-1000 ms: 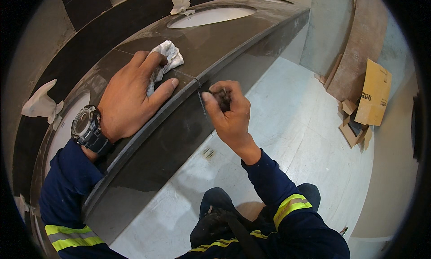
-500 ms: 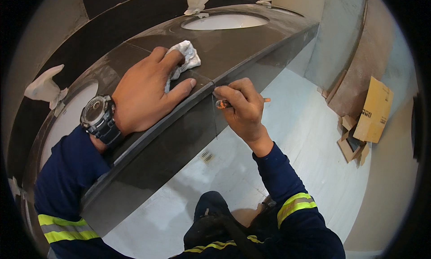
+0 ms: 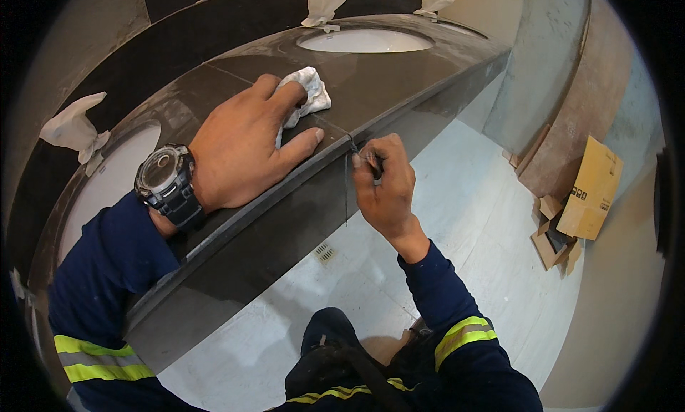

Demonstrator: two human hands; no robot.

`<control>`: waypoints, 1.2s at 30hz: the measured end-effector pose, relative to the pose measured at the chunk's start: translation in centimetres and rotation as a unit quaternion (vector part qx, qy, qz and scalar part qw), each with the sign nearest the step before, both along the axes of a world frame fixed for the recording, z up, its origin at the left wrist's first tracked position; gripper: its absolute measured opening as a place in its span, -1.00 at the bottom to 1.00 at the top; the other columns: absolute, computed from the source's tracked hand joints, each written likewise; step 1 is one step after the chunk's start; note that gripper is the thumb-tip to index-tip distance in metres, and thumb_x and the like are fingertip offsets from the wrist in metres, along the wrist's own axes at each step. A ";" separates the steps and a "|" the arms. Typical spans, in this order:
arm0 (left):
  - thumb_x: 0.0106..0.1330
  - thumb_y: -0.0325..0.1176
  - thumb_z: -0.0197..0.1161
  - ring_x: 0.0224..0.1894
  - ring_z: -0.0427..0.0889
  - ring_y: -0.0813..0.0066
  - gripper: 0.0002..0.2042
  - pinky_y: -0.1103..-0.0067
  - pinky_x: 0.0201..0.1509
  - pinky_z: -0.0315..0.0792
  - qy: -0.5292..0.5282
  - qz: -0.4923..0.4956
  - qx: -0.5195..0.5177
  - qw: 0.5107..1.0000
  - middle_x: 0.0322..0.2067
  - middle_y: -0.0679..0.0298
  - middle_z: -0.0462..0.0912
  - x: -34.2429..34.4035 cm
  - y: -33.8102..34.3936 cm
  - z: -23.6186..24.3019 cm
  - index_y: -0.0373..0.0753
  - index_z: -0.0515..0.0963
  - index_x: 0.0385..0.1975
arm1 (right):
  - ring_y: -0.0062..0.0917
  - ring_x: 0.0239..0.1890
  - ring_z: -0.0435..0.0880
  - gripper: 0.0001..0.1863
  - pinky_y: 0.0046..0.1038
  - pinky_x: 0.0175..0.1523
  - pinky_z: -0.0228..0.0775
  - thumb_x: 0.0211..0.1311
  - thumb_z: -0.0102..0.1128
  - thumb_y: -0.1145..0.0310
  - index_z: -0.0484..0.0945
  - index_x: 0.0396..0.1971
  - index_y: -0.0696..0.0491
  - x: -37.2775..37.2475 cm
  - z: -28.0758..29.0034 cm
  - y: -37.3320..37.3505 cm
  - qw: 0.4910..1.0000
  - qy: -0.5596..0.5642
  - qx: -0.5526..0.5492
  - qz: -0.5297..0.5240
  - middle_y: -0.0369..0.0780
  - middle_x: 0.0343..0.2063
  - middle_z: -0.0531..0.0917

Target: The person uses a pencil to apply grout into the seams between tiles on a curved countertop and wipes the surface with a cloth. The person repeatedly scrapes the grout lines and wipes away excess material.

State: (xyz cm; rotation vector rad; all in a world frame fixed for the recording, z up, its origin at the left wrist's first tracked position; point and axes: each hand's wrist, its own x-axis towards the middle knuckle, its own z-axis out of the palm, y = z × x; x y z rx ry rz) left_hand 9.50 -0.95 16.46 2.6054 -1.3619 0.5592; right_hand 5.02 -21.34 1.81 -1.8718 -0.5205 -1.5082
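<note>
My left hand (image 3: 250,148), wearing a black wristwatch (image 3: 165,185), rests on the dark stone countertop (image 3: 372,87) with fingers curled over a crumpled white cloth (image 3: 307,91). At the countertop's front edge, my right hand (image 3: 382,191) pinches a small tool (image 3: 374,162), mostly hidden in its fingers, at a narrow seam (image 3: 350,142) crossing the edge and running down the dark front panel. The tool's working end is too small to make out clearly. Both hands are beside the seam, the left behind and the right in front.
White oval basins (image 3: 364,41) are set in the curved counter, with white-wrapped faucets (image 3: 71,134) behind. Below lies a pale tiled floor (image 3: 485,269) with a drain grate (image 3: 325,252). Torn cardboard (image 3: 587,191) and a brown board (image 3: 571,112) lean against the right wall.
The view has shifted, placing counter and cardboard lower. My right hand has turned at the seam; the orange-handled tool seen half a second earlier is now mostly hidden. My left hand still rests on the cloth.
</note>
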 end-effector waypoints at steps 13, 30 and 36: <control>0.45 0.04 0.13 -0.08 0.59 0.05 -0.43 0.24 0.02 0.47 -0.003 0.001 0.007 1.000 -0.07 -0.02 0.53 0.1 0.1 0.0 -0.37 0.44 0.18 | -0.45 -0.46 0.47 -0.83 -0.44 -0.37 0.36 0.31 0.23 0.58 0.45 -0.17 0.19 -0.7 -0.4 0.4 0.999 0.027 0.046 0.012 -0.15 -0.37 0.50; 0.45 0.04 0.13 -0.07 0.59 0.05 -0.46 0.24 0.01 0.48 -0.007 -0.001 -0.001 1.000 -0.07 -0.02 0.54 0.3 0.0 -0.2 -0.35 0.47 0.14 | -0.83 -0.51 0.39 -0.88 -0.72 -0.44 0.24 0.26 0.23 0.63 0.49 -0.28 0.14 -1.9 1.2 1.8 0.971 0.052 0.193 0.129 -0.35 -0.41 0.59; 0.45 0.03 0.14 -0.08 0.60 0.07 -0.49 0.25 0.00 0.48 -0.004 -0.007 -0.005 1.000 -0.08 -0.01 0.54 0.1 0.1 -0.1 -0.32 0.48 0.13 | -0.81 -0.52 0.38 -0.82 -0.70 -0.43 0.23 0.25 0.20 0.67 0.57 -0.17 0.18 -2.2 1.0 2.4 0.968 0.087 0.217 0.089 -0.34 -0.39 0.57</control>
